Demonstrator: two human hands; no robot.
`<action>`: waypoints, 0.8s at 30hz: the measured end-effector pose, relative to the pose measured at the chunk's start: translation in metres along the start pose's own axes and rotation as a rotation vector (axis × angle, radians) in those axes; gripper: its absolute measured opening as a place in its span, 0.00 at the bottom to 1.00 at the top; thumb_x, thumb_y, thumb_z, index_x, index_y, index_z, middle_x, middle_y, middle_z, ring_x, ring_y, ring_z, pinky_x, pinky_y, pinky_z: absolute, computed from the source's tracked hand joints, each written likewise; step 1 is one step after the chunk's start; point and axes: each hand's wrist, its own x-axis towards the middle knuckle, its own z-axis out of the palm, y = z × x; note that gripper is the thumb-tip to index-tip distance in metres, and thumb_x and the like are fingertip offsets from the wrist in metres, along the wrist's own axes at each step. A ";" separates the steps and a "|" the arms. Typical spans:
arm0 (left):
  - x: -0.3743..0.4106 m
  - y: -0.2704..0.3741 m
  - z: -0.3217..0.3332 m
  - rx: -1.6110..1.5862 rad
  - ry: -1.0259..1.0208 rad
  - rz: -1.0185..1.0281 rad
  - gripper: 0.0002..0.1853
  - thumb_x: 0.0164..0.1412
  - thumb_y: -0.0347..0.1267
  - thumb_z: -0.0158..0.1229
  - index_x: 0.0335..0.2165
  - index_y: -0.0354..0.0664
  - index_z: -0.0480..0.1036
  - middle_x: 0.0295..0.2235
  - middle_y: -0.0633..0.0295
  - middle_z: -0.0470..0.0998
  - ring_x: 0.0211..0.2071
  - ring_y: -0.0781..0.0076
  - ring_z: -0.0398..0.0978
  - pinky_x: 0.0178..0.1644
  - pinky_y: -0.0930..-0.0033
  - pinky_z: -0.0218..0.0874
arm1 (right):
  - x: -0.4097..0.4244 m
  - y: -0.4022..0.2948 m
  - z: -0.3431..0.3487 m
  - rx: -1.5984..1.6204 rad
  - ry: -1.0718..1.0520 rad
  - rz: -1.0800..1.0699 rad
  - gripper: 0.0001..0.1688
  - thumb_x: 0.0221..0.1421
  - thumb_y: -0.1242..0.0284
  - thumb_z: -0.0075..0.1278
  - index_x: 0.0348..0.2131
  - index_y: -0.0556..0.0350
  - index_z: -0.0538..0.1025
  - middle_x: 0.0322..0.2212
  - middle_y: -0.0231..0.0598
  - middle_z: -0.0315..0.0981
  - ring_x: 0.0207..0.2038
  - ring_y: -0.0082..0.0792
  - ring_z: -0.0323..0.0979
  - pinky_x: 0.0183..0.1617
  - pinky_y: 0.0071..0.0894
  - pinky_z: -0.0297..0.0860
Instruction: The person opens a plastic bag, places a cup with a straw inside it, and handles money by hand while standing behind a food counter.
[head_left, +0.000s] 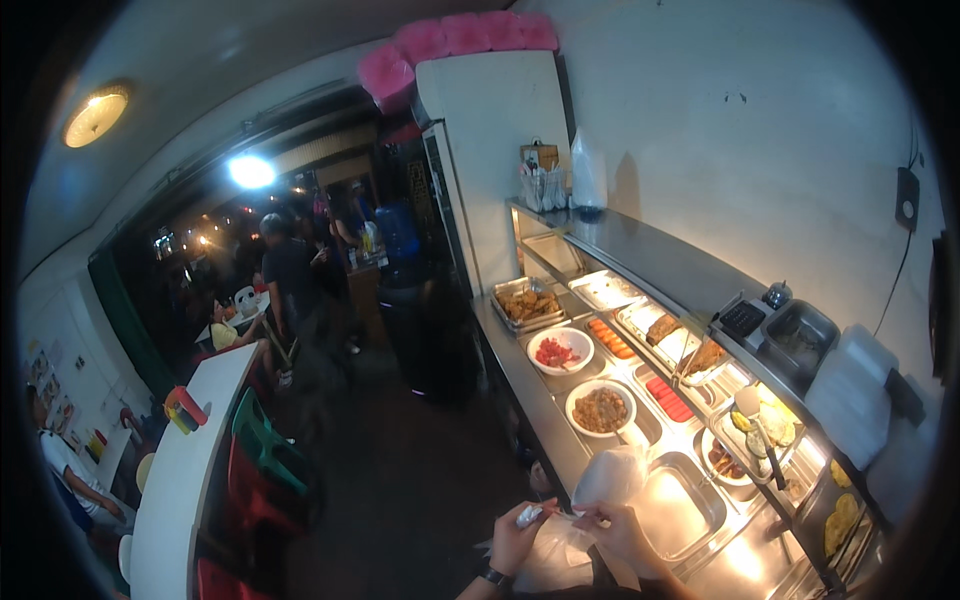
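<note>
At the front edge of the lit food counter, my left hand (515, 538) and my right hand (619, 534) are close together with thin translucent plastic (555, 547) between them. A small crumpled white piece (529, 514) sits in my left fingers; what it is cannot be made out. The fingertips of my right hand pinch the plastic. Just beyond them, a puffed-out clear plastic bag (611, 478) rests by the counter's edge, its contents hidden. To the right of it lies a bare steel food pan (709, 536).
White bowls hold a brown chopped dish (600, 409) and red pieces (557, 353). A tray of fried food (529, 304) stands farther back. Above runs a glass-and-steel shelf with a serving spatula (765, 442). Left are a white table (195, 450), a green chair (266, 439) and several people.
</note>
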 end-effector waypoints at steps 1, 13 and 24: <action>0.001 -0.002 0.003 -0.046 0.012 -0.002 0.10 0.60 0.32 0.61 0.30 0.33 0.78 0.29 0.63 0.82 0.29 0.83 0.72 0.34 0.77 0.64 | -0.001 0.006 -0.001 0.010 -0.001 0.099 0.12 0.55 0.73 0.59 0.39 0.61 0.80 0.29 0.39 0.80 0.32 0.25 0.77 0.38 0.26 0.72; -0.013 -0.025 0.008 -0.066 -0.241 -0.355 0.23 0.65 0.45 0.55 0.26 0.35 0.78 0.18 0.73 0.69 0.22 0.86 0.64 0.27 0.80 0.57 | 0.000 0.005 -0.005 0.687 -0.336 0.019 0.07 0.54 0.79 0.55 0.23 0.62 0.75 0.29 0.37 0.68 0.41 0.28 0.67 0.46 0.25 0.62; 0.020 -0.035 0.004 -0.990 -0.281 -0.651 0.27 0.65 0.55 0.46 0.20 0.48 0.61 0.22 0.68 0.66 0.25 0.79 0.64 0.32 0.75 0.60 | 0.004 0.067 -0.029 1.115 -0.049 0.166 0.22 0.53 0.73 0.54 0.46 0.58 0.67 0.31 0.48 0.75 0.29 0.37 0.75 0.35 0.30 0.70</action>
